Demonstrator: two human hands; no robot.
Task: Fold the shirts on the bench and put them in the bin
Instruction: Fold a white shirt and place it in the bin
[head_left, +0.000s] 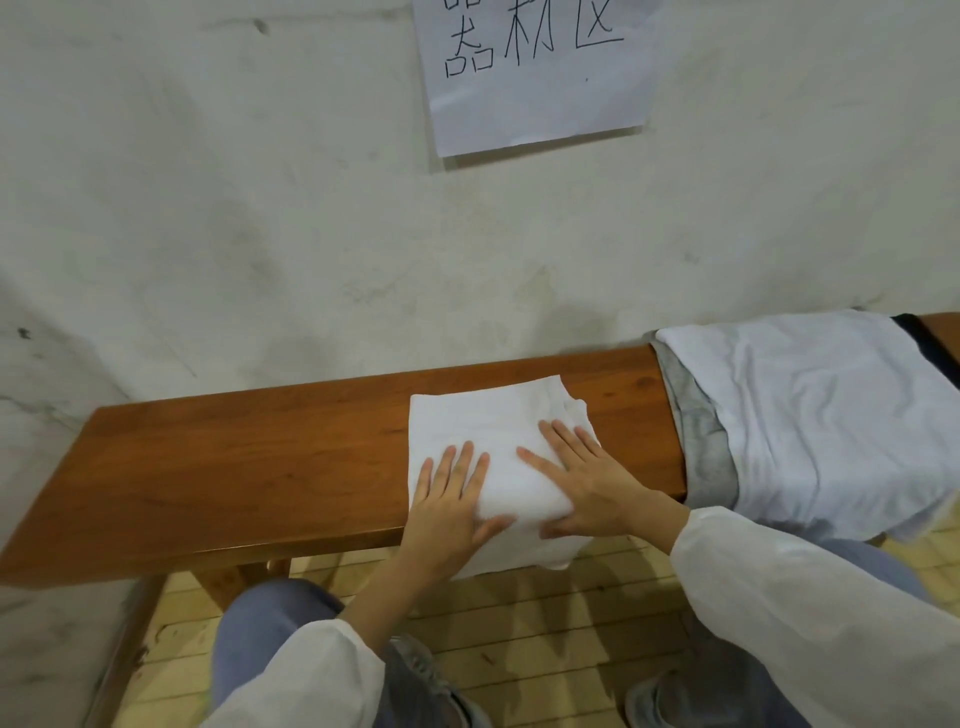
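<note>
Both hands are lying flat in the lower middle of the frame. The left hand (452, 499) and the right hand (582, 478) are pressing down side by side with straight fingers, grasping nothing. Under them the folded white shirt (488, 415) is resting on the bench (234, 467), and its near edge is hanging a little over the front of the bench. White sleeves (810, 613) are covering both forearms.

The bench is a long plank of reddish-brown wood, smooth and a little shiny. It is running from the left of the frame to the right edge and is standing against the wall (208, 208). At the right of the frame a pile of unfolded shirts is lying over the bench: a white shirt (810, 415) on top, a grey shirt (696, 431) showing under it, and a dark garment (930, 343) at the far right.

The wall is pale, stained and scratched. The floor (545, 623) at the bottom is showing yellowish tiles, with blue jeans (270, 618) and grey shoes (660, 696) over it.

At the top middle a white paper sheet (535, 93) is hanging on the wall. Its black handwriting is reading 器材区, with the tops of the characters cut by the frame.
</note>
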